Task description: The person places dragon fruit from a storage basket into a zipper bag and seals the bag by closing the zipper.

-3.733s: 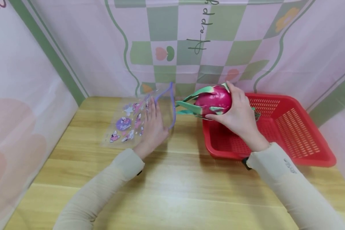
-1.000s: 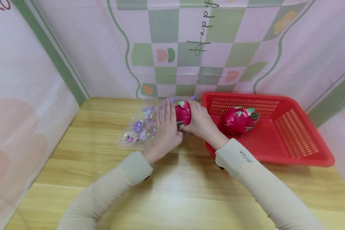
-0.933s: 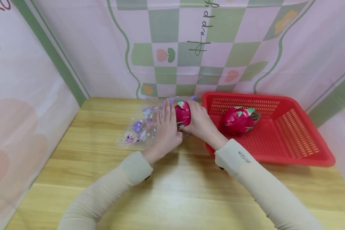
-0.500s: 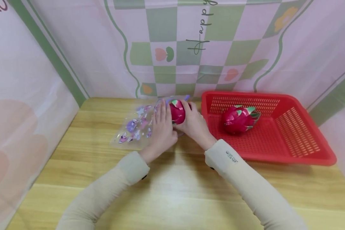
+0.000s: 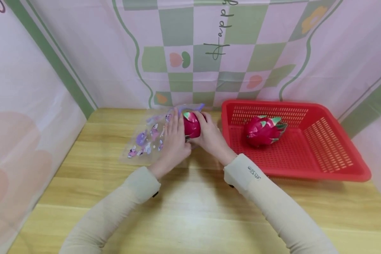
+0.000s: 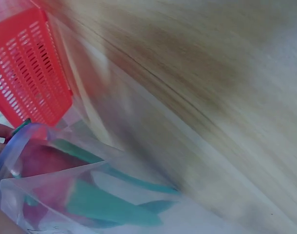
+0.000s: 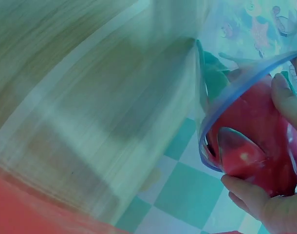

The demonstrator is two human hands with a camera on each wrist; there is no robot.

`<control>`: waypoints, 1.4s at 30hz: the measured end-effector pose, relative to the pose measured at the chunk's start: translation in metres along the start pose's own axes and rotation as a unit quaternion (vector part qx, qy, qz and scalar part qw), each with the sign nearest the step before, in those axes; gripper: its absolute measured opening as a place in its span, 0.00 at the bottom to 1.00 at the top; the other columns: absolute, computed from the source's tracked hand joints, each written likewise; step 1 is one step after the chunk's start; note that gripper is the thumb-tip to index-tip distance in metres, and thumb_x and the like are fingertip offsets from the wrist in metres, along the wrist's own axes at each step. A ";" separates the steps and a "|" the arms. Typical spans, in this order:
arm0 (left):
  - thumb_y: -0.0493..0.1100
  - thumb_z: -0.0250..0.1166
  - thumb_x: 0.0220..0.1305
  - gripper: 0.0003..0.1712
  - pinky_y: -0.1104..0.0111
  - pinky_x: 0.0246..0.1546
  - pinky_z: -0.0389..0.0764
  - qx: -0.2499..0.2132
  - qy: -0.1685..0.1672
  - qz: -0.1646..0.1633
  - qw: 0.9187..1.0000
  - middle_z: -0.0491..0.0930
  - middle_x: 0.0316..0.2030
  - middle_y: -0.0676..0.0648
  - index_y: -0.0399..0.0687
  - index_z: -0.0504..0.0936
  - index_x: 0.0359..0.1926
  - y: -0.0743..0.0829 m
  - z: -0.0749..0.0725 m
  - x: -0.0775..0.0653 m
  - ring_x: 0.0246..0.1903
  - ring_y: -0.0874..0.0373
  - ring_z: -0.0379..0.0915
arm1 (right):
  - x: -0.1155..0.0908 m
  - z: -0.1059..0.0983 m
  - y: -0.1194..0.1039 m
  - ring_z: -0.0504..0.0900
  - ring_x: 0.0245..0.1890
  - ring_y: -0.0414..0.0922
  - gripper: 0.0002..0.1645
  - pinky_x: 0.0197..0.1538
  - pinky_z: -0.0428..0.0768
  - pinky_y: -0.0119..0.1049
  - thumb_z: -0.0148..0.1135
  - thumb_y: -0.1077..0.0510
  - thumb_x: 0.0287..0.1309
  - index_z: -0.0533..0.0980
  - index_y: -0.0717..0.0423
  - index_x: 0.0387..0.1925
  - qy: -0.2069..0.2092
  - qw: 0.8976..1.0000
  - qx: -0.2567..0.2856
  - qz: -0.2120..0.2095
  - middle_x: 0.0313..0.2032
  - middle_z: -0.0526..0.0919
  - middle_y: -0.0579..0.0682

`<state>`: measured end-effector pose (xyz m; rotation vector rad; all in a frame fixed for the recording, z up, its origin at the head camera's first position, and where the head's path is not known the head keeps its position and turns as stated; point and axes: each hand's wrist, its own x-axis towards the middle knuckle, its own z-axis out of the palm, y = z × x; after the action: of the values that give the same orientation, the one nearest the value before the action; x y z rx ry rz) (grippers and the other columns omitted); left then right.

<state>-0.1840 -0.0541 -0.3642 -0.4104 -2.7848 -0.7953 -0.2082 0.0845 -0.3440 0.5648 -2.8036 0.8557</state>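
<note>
A magenta dragon fruit (image 5: 192, 125) with green-tipped scales is partly inside a clear plastic bag (image 5: 147, 135) printed with purple and pink cartoon figures. My right hand (image 5: 211, 137) grips the fruit's end that sticks out of the bag's purple-edged mouth. In the right wrist view, thumb and finger lie on either side of the fruit (image 7: 255, 136), and its green leaves point into the bag. My left hand (image 5: 174, 141) rests on the bag beside the fruit, fingers straight. Through the film in the left wrist view, the long leaves (image 6: 114, 204) show.
A red plastic basket (image 5: 333, 173) with slotted sides stands on the right of the wooden table (image 5: 190, 211). Inside it lies another dragon fruit (image 5: 263, 130). A printed cloth (image 5: 206, 81) hangs along the table's back edge.
My right hand has carried the dragon fruit left from over the basket into the bag's mouth, leaves first. Over the last second both hands, fruit and bag have shifted slightly left.
</note>
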 end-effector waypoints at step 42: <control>0.34 0.61 0.49 0.50 0.45 0.74 0.47 0.044 0.060 0.058 0.996 0.40 0.75 0.35 0.31 0.47 0.72 -0.005 -0.005 -0.004 0.75 0.42 0.38 | -0.002 0.012 -0.012 0.64 0.68 0.61 0.45 0.64 0.71 0.59 0.68 0.63 0.52 0.59 0.52 0.70 -0.002 0.998 0.005 -0.058 0.71 0.59 0.61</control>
<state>-0.1811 -0.0621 -0.3637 -0.4854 -2.6458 -0.6477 -0.2023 0.0695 -0.3485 0.7219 -2.7399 0.8481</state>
